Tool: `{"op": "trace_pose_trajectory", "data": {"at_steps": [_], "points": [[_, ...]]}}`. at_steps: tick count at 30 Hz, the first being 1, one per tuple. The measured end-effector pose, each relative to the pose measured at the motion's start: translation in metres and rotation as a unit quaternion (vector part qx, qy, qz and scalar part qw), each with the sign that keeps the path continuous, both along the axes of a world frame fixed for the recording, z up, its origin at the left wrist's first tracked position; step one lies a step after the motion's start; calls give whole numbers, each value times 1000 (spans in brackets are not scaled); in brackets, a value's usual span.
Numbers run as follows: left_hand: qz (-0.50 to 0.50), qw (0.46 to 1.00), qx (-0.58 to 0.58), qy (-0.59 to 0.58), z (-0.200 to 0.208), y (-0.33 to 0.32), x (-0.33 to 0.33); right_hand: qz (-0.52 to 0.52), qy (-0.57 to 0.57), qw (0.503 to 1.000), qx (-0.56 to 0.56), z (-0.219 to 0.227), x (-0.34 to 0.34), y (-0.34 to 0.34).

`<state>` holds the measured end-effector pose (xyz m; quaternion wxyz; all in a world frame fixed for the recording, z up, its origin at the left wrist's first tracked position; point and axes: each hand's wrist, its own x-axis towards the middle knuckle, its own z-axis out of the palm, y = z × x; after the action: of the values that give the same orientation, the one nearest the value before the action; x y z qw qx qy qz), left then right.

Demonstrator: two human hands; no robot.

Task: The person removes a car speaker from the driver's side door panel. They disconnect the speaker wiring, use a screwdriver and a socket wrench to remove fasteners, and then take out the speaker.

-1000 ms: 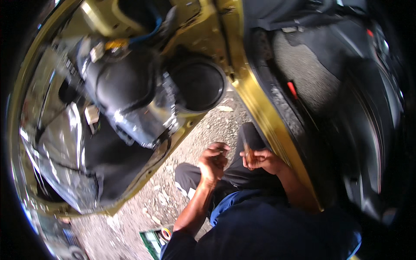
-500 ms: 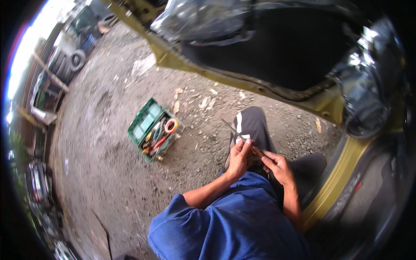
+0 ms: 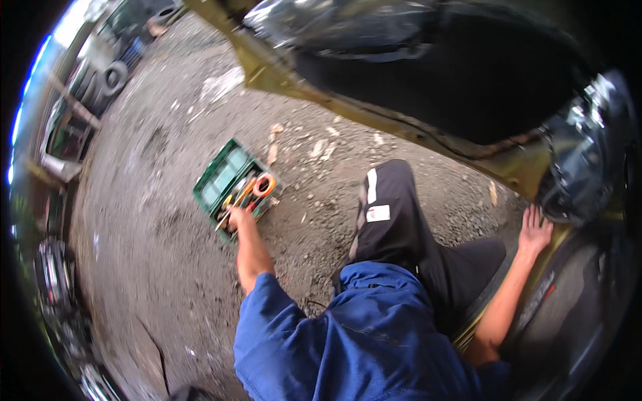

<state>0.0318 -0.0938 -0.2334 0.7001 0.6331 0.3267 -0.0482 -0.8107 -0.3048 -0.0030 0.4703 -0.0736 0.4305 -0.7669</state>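
My left hand (image 3: 235,218) reaches down into the near end of an open green toolbox (image 3: 221,177) on the ground. Its fingers look closed, and a thin pale shaft (image 3: 223,222) shows beside them. Blur hides what exactly is in the grip. Around the hand lie jumbled tools and a ring-shaped orange roll of tape (image 3: 264,185). Far to the right, my right hand (image 3: 536,230) has its fingers stretched out and holds nothing. It rests by the car's yellow door sill, just below the plastic-covered end of the open door.
The yellow car door (image 3: 374,113), with a black inner panel and clear plastic sheeting, spans the top right. My bent knee (image 3: 391,194) stands between the toolbox and the car. Gravelly ground (image 3: 154,214) surrounds the toolbox. Old tyres (image 3: 115,78) are stacked at the far left.
Both hands were together over my lap on a thin pointed tool with a brown handle. Since then the left has gone left into the toolbox, and the right has moved right to the sill, opening.
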Motion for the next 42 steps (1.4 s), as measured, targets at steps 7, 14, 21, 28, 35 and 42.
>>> {"op": "trace_pose_trajectory", "data": {"at_steps": [7, 14, 21, 28, 35, 42], "points": [[-295, 941, 124, -110, -5, -44, -125, -183, 21, 983, 27, -11, 19, -25], [-659, 618, -79, -420, 116, -140, -378, -201, 20, 975, -94, 26, 16, -22], [-789, 406, -232, -398, 292, -184, -564, -157, -6, 983, -98, 57, -6, -18], [-679, 449, -359, -457, 351, -216, -612, -230, 172, 955, -72, 40, -26, -42], [-736, 409, -253, -476, 328, -249, -632, -215, 312, 914, 142, 50, -35, -60], [-689, 436, -370, -446, 305, -272, -656, -267, 426, 847, 170, 44, -33, -68]]}}
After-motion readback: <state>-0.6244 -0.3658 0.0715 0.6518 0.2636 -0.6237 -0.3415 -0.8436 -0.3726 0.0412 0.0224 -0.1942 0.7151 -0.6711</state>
